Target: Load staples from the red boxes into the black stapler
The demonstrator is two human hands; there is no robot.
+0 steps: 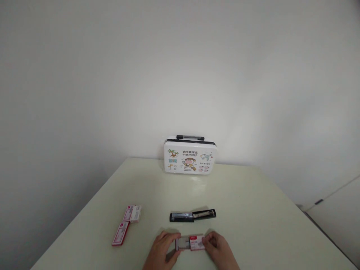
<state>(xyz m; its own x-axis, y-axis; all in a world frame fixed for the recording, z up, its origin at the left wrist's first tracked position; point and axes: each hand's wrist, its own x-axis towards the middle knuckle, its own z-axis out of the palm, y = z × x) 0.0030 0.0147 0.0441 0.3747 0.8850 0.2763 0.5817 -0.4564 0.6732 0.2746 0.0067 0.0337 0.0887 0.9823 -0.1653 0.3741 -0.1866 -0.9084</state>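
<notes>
The pale desk [242, 202] has its far edge at 12 o'clock, close against the white wall [180, 75]; its left edge slants down toward 8 o'clock and its right edge toward 4. From the small box [197, 243] in the person's grasp, a broad stretch of desktop runs out from 1 to 3 o'clock, while the gap toward 12 is narrow, ending at a black stapler [181, 216] that lies opened out. The left hand [162, 250], at 9 o'clock of the small box, spans the end of its tray [177, 244] with thumb and fingers, a fairly narrow grip set across the near and far sides. The right hand [218, 245], at 3 o'clock, pinches the other end, thumb and fingers drawn close on the sleeve [197, 243]. The small box sits near the desk's front, white with red print, its greyish tray pulled out toward 9 o'clock; the tray's contents are too small to make out. Well apart, around 9 to 10 o'clock, are two red-edged boxes, one nearer [120, 234] and one farther [128, 212], with a white box [136, 214] against the farther one. Beyond the stapler, at 12, a white cartoon-printed case [190, 159] stands upright, its handle on top.
</notes>
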